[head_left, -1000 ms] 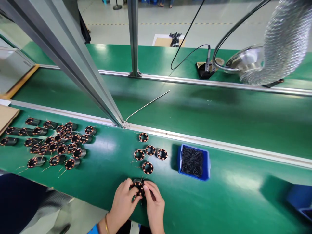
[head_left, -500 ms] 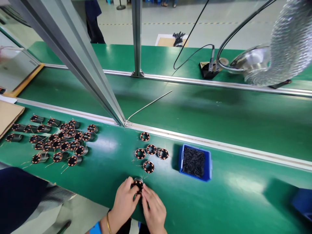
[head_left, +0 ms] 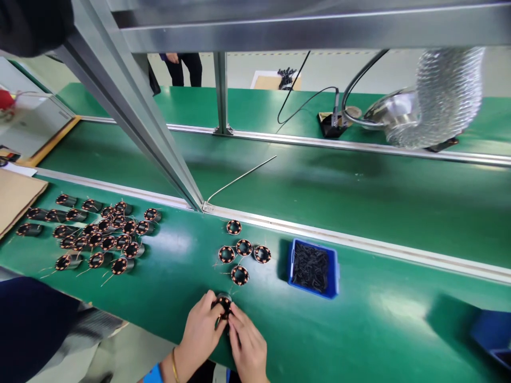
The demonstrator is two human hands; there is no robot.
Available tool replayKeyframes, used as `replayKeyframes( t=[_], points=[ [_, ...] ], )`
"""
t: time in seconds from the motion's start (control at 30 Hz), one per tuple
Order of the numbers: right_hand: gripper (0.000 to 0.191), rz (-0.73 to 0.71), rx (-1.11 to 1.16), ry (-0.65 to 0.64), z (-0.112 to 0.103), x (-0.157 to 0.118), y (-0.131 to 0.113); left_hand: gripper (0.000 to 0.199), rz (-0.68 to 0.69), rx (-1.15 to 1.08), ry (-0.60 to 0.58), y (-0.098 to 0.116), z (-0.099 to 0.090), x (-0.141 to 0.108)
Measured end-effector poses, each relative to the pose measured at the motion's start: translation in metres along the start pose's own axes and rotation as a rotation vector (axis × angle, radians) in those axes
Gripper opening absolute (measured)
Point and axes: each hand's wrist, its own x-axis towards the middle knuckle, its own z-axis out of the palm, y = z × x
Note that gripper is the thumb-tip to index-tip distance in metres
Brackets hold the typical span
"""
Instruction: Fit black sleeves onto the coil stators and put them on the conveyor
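A motor stator (head_left: 224,301), a dark ring with copper windings, is held near the table's front edge. My left hand (head_left: 200,325) is closed around its left side, thumb and fingers on the rim. Against the right side of the ring, my right hand (head_left: 248,340) has its fingertips pinched together; whatever is between them is too small or hidden to make out. Just beyond my hands stands another stator (head_left: 240,275), with several more like it grouped behind. Thin wire ends stick out from them.
Many stators (head_left: 96,239) lie on the left. A blue bin (head_left: 338,276) of small black pieces stands to the right. A metal post (head_left: 139,122) rises beyond the table rail. A soldering iron stand (head_left: 331,126) and a foil duct (head_left: 447,101) are at the back.
The view has tilted, bringing a metal crossbar in at the top and showing more of a person's legs at the back. Both hands keep nearly the same hold at the stator.
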Motion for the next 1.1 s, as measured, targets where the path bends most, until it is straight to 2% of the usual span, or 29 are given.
replayKeyframes(
  t=[0.17,0.3,0.47,0.53,0.6,0.7,0.73,0.77,0.87,0.9,0.93,1.0,1.1],
  points=[
    [0.036,0.016,0.028,-0.018,0.009,-0.010,0.002,0.015,-0.018,-0.005,-0.012,0.000,0.002,-0.003],
    [0.032,0.015,0.029,0.007,0.009,-0.005,-0.002,0.015,-0.041,-0.021,-0.014,-0.002,0.006,-0.007],
    [0.019,0.119,0.137,0.151,0.000,0.002,-0.007,0.017,-0.025,-0.021,0.032,-0.007,0.006,0.000],
    [0.018,0.160,0.127,0.200,-0.003,-0.001,-0.006,0.023,-0.017,-0.018,0.093,-0.007,-0.003,0.009],
    [0.022,0.264,0.150,0.240,-0.005,-0.008,-0.001,0.037,-0.002,0.033,0.159,-0.002,-0.018,0.022],
    [0.024,0.335,0.147,0.284,-0.007,-0.020,0.013,0.049,0.011,0.195,0.246,0.013,-0.042,0.049],
    [0.023,0.301,0.118,0.276,-0.008,-0.024,0.018,0.047,0.003,0.249,0.221,0.017,-0.047,0.059],
    [0.022,0.265,0.085,0.262,-0.008,-0.028,0.024,0.049,-0.003,0.320,0.133,0.022,-0.050,0.070],
    [0.022,0.267,0.018,0.232,-0.008,-0.039,0.041,0.056,-0.046,0.498,-0.274,0.030,-0.048,0.095],
    [0.021,0.282,0.008,0.243,-0.007,-0.043,0.045,0.055,-0.050,0.524,-0.372,0.031,-0.046,0.100],
    [0.020,0.291,0.001,0.261,-0.005,-0.046,0.049,0.054,-0.044,0.531,-0.430,0.031,-0.044,0.103],
    [0.017,0.273,-0.014,0.290,-0.001,-0.050,0.055,0.054,0.012,0.532,-0.465,0.031,-0.043,0.105],
    [0.016,0.273,-0.018,0.323,0.001,-0.050,0.059,0.055,0.111,0.521,-0.530,0.027,-0.052,0.108]
  ],
)
